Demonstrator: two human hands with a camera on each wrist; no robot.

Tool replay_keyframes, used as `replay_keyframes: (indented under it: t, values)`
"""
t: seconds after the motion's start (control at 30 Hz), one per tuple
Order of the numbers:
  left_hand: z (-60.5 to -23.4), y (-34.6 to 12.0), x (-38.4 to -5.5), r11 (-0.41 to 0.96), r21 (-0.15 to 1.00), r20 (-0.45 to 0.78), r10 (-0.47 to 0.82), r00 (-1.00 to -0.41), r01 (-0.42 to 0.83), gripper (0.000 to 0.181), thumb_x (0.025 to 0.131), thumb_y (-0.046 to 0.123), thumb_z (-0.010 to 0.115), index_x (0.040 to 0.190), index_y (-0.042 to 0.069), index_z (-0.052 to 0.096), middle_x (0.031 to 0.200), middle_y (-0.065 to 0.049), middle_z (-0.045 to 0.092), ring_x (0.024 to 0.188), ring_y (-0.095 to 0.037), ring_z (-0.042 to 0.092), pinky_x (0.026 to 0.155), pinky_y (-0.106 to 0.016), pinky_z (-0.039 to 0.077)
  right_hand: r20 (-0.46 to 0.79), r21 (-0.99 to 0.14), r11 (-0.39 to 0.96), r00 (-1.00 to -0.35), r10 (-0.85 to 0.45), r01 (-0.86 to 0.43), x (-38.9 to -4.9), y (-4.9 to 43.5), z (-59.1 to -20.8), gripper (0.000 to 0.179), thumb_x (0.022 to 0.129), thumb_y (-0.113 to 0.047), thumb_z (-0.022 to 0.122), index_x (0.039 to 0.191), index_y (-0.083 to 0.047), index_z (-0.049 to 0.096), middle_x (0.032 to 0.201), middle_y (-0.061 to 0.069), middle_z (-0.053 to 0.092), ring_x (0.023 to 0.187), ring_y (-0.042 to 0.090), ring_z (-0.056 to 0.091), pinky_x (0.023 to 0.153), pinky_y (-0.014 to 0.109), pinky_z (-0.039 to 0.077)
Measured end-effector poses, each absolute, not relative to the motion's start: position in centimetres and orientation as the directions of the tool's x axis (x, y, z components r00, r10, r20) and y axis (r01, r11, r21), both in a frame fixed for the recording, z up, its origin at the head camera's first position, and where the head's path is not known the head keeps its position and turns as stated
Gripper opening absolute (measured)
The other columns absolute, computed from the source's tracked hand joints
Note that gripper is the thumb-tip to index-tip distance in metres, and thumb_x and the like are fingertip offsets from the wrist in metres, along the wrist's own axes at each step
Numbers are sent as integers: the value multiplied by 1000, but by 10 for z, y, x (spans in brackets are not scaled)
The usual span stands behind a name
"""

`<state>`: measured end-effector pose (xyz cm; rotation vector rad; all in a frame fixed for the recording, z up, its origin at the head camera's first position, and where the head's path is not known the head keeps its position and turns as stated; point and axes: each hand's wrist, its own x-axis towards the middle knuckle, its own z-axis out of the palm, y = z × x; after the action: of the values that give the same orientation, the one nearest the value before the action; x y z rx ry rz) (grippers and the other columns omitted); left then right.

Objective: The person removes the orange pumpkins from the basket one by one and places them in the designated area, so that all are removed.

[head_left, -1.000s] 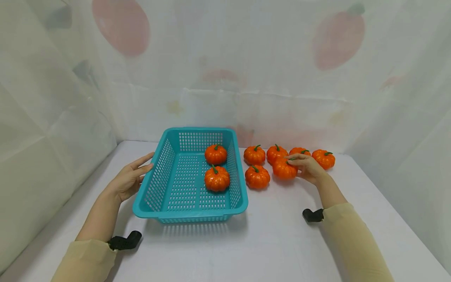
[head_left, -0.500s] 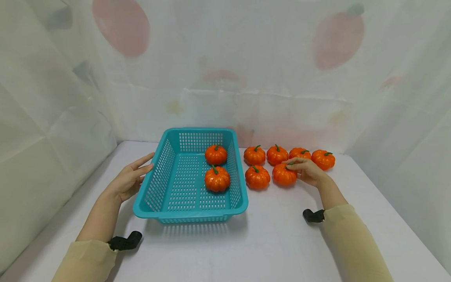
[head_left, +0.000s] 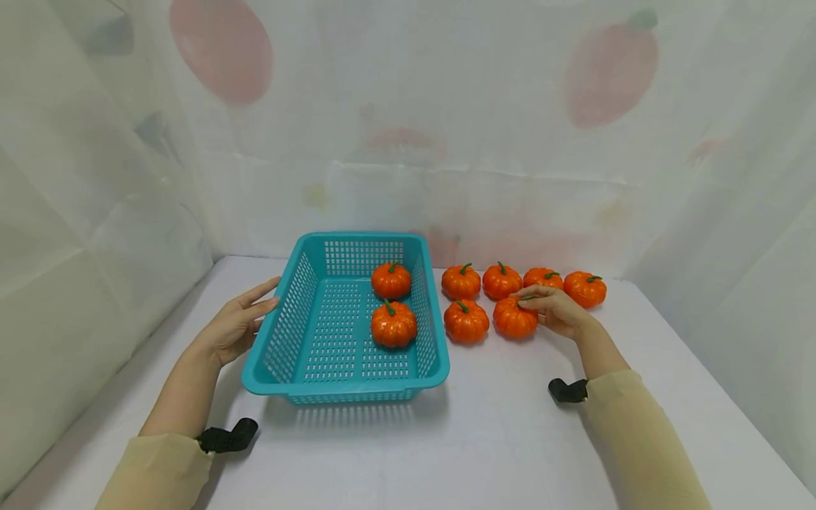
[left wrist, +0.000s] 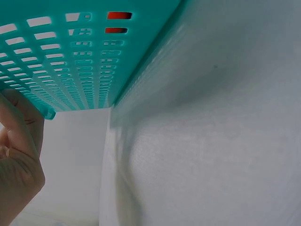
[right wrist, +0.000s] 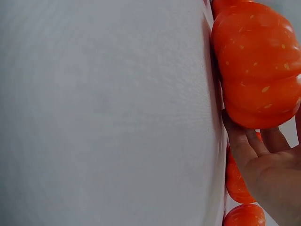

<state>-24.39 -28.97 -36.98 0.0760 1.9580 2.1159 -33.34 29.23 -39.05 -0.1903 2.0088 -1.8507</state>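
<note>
My right hand (head_left: 553, 310) holds an orange toy pumpkin (head_left: 513, 319) with a green stem, its fingers on the pumpkin's right side and top. In the right wrist view that pumpkin (right wrist: 256, 66) sits close against the white tabletop, fingertips at its side. My left hand (head_left: 232, 322) touches the outer left wall of a turquoise plastic basket (head_left: 347, 389), fingers extended near the rim. The left wrist view shows this hand (left wrist: 19, 146) beside the perforated wall. Inside the basket, along its right side, are two pumpkins (head_left: 393, 326).
Directly right of the basket stands another pumpkin (head_left: 467, 322). Behind it runs a row of several pumpkins (head_left: 460, 282), the rightmost pumpkin (head_left: 585, 289) near the table's back right corner. A pale printed curtain (head_left: 408, 191) hangs behind the white table (head_left: 484, 439).
My right hand has brought its pumpkin slightly down and toward me, level with the pumpkin beside the basket, and then stayed there. The left hand and basket have barely moved.
</note>
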Motion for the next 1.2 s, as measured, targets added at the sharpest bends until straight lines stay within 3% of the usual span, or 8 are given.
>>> replay_keyframes:
  t: [0.3, 0.6, 0.93, 1.07, 1.2]
  values:
    - [-370, -288, -244, -36, 988, -139, 211, -968, -150, 70, 103, 27, 53, 160, 21, 13, 100, 12, 71, 78, -7, 71, 68, -24, 59, -191, -981, 105, -906, -378, 163, -334, 293, -392, 23, 99, -9, 55, 109, -23, 70, 115, -13, 64, 107, 6, 58, 91, 25, 51]
    - [-370, -289, -244, -39, 989, -134, 220, -966, -146, 71, 103, 27, 52, 160, 21, 11, 100, 12, 71, 79, -7, 71, 68, -24, 59, -156, -988, 75, -905, -396, 138, -332, 293, -390, 25, 98, -7, 56, 119, -17, 66, 116, -14, 70, 106, 3, 62, 90, 23, 51]
    - [-369, -289, -243, -38, 987, -143, 198, -970, -153, 71, 103, 27, 53, 160, 22, 12, 100, 12, 70, 80, -7, 71, 69, -25, 59, -123, -991, 90, -912, -392, 95, -334, 296, -387, 47, 100, -13, 55, 145, -2, 42, 125, -13, 67, 119, 4, 56, 98, 23, 47]
    - [-369, -289, -242, -42, 988, -137, 206, -969, -149, 71, 103, 27, 53, 160, 22, 11, 100, 12, 70, 79, -8, 70, 69, -25, 59, -118, -991, 108, -919, -375, 83, -333, 296, -384, 54, 101, -16, 56, 149, -2, 37, 128, -13, 65, 123, 8, 52, 100, 24, 42]
    - [-369, -289, -243, -43, 988, -134, 209, -969, -146, 71, 103, 27, 53, 160, 21, 12, 100, 12, 70, 79, -8, 70, 69, -25, 59, -116, -989, 125, -927, -358, 75, -334, 296, -380, 55, 101, -17, 54, 150, -2, 35, 129, -11, 62, 123, 12, 55, 98, 22, 46]
